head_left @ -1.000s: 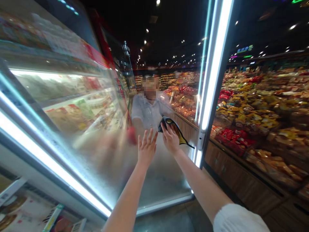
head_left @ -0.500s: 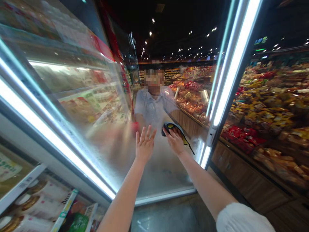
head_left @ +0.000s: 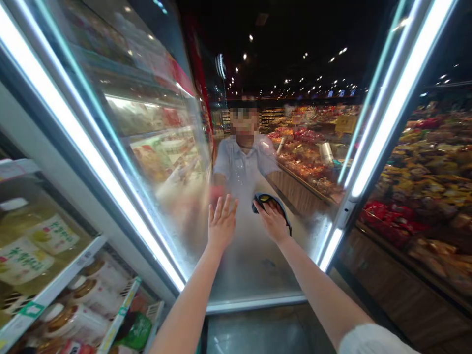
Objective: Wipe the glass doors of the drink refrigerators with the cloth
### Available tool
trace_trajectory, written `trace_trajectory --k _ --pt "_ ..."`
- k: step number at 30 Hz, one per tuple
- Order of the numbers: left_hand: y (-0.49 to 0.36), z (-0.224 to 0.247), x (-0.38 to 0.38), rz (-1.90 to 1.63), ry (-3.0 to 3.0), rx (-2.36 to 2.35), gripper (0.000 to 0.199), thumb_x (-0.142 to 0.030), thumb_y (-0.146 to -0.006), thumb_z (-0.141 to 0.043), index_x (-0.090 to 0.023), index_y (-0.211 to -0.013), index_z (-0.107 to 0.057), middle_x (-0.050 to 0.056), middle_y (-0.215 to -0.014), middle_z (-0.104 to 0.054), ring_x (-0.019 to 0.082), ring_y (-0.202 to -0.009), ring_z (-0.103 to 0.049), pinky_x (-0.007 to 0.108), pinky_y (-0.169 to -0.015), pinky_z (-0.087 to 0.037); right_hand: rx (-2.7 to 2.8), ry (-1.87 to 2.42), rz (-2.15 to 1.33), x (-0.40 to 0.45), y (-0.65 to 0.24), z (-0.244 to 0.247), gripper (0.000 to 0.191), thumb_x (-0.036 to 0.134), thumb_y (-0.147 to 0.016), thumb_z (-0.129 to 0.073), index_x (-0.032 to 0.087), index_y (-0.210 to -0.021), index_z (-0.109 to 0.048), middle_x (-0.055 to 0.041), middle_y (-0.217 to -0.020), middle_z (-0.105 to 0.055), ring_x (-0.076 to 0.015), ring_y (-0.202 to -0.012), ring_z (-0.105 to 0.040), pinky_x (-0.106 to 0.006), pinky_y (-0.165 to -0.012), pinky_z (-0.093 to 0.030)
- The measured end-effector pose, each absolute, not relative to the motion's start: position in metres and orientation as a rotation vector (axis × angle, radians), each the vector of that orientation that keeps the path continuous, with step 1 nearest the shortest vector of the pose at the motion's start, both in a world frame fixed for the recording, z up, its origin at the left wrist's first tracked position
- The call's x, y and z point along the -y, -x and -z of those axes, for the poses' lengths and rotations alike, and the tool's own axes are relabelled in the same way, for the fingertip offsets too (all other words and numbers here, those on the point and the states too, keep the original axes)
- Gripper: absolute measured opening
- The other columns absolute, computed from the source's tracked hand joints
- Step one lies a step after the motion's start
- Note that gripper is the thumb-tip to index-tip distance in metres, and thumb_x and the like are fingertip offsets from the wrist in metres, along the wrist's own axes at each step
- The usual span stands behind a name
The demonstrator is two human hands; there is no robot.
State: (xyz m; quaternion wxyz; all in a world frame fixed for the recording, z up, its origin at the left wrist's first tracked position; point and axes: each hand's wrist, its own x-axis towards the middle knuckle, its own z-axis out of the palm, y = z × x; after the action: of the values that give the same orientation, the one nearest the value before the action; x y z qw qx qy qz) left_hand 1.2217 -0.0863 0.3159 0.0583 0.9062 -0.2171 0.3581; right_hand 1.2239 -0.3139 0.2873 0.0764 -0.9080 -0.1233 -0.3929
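A fogged glass door (head_left: 243,275) of a lit cooler fills the middle of the head view. Against its pane lies my left hand (head_left: 222,223), palm forward and fingers spread, with nothing in it. My right hand (head_left: 273,219) presses a dark cloth (head_left: 261,197) with grey and yellow parts to the glass, a little higher and to the right. Its fingers lie over the cloth, and one corner hangs down beside the wrist. Haze covers the lower part of the pane.
Bright light strips (head_left: 84,147) run along the door's side and the cooler frame. Cooler shelves (head_left: 55,275) with bottles and jars stand at lower left. Beyond the door's right edge is a wooden display stand (head_left: 398,275) of packaged goods. A person in a pale shirt (head_left: 243,162) shows in the pane.
The view has turned left, so more bottles show at lower left. My right hand and the cloth have shifted slightly; the cloth's hanging corner is less spread. My left hand stays on the pane.
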Motion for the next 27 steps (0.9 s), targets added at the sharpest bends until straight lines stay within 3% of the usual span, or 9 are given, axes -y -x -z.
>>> trace_trajectory --k 2,7,11,15,22,27 --pt "-1.223 -0.316 0.07 -1.084 -2.753 0.655 0.076 -0.016 -0.094 -0.053 -0.033 -0.162 -0.025 0.002 -0.17 -0.021 0.027 -0.158 -0.019 0.055 -0.13 -0.003 0.308 2.712 1.189 0.325 -1.222 -0.286 0.057 0.013 -0.099 -0.045 0.03 -0.153 -0.05 -0.009 -0.146 -0.061 -0.0279 -0.135 -0.056 -0.046 -0.117 -0.041" --pt "-1.227 -0.32 0.048 -1.087 -2.746 0.73 0.07 -0.018 -0.096 -0.05 -0.033 -0.161 -0.03 0.001 -0.169 -0.025 0.025 -0.158 -0.022 0.054 -0.13 0.001 0.079 2.514 1.377 0.298 -1.241 -0.326 0.055 0.023 -0.104 -0.037 0.021 -0.16 -0.038 -0.0151 -0.163 -0.04 -0.0315 -0.15 -0.037 -0.051 -0.119 -0.038" --pt "-1.228 -0.318 0.048 -1.088 -2.727 0.74 0.069 -0.018 -0.096 -0.05 -0.031 -0.161 -0.03 0.003 -0.169 -0.024 0.027 -0.158 -0.023 0.055 -0.13 -0.003 0.253 2.665 1.336 0.256 -1.241 -0.329 0.055 0.022 -0.103 -0.043 0.026 -0.157 -0.043 -0.0119 -0.154 -0.053 -0.0305 -0.143 -0.047 -0.049 -0.119 -0.037" --pt "-1.23 -0.309 0.037 -1.093 -2.702 0.724 0.07 -0.017 -0.096 -0.049 -0.031 -0.161 -0.029 0.003 -0.168 -0.026 0.026 -0.157 -0.024 0.055 -0.13 -0.004 0.419 2.846 1.206 0.272 -1.222 -0.304 0.056 0.014 -0.099 -0.046 0.033 -0.152 -0.051 -0.0076 -0.14 -0.066 -0.0278 -0.132 -0.058 -0.046 -0.117 -0.041" --pt "-1.225 -0.305 0.019 -1.09 -2.742 0.653 0.07 -0.016 -0.096 -0.049 -0.035 -0.16 -0.03 0.001 -0.168 -0.026 0.027 -0.157 -0.024 0.056 -0.13 -0.004 0.15 2.608 1.369 0.257 -1.245 -0.342 0.055 0.025 -0.104 -0.039 0.026 -0.159 -0.04 -0.0134 -0.159 -0.047 -0.0337 -0.143 -0.045 -0.055 -0.119 -0.034" --pt "-1.219 -0.305 0.012 -1.096 -2.82 0.634 0.065 -0.016 -0.098 -0.046 -0.034 -0.16 -0.032 0.001 -0.168 -0.027 0.026 -0.156 -0.027 0.055 -0.131 -0.006 0.495 2.703 1.244 0.212 -1.242 -0.316 0.056 0.019 -0.102 -0.043 0.032 -0.156 -0.044 -0.012 -0.146 -0.06 -0.0313 -0.133 -0.054 -0.051 -0.113 -0.041"
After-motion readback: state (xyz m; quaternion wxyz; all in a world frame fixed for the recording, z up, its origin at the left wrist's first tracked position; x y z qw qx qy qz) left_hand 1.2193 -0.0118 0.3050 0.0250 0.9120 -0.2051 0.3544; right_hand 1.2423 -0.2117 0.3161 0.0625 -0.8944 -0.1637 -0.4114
